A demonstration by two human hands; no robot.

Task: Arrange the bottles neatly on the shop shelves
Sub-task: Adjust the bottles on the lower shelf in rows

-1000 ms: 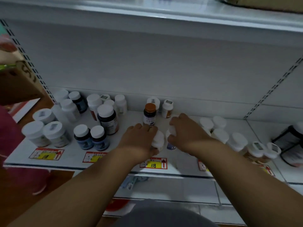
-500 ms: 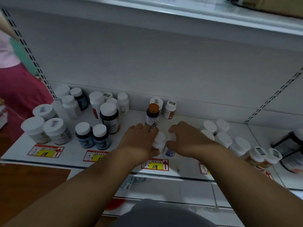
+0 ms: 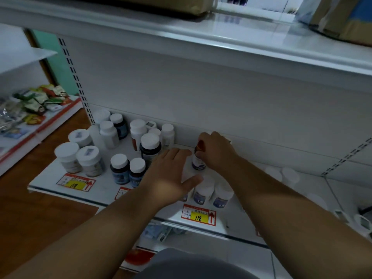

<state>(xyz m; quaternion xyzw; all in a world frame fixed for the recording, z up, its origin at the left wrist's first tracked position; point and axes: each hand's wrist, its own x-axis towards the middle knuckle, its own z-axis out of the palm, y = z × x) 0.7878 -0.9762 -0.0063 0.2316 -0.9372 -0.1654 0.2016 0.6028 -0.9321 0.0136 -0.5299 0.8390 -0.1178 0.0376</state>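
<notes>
Right hand [image 3: 216,151] was clamped over the orange-capped bottle [image 3: 198,158] mid-shelf [image 3: 50,183], left hand [image 3: 173,174] splayed flat and holding nothing; it looked light, rigid, slick plastic, best pinched around the cap.

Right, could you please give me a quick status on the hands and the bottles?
Right hand shut on orange-capped bottle near shelf back. Left hand open, flat over front white-capped bottles. Nothing in the way.

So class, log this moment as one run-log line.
right hand: gripping orange-capped bottle | left hand: open, flat over shelf | two white-capped bottles: upright at front edge
</notes>
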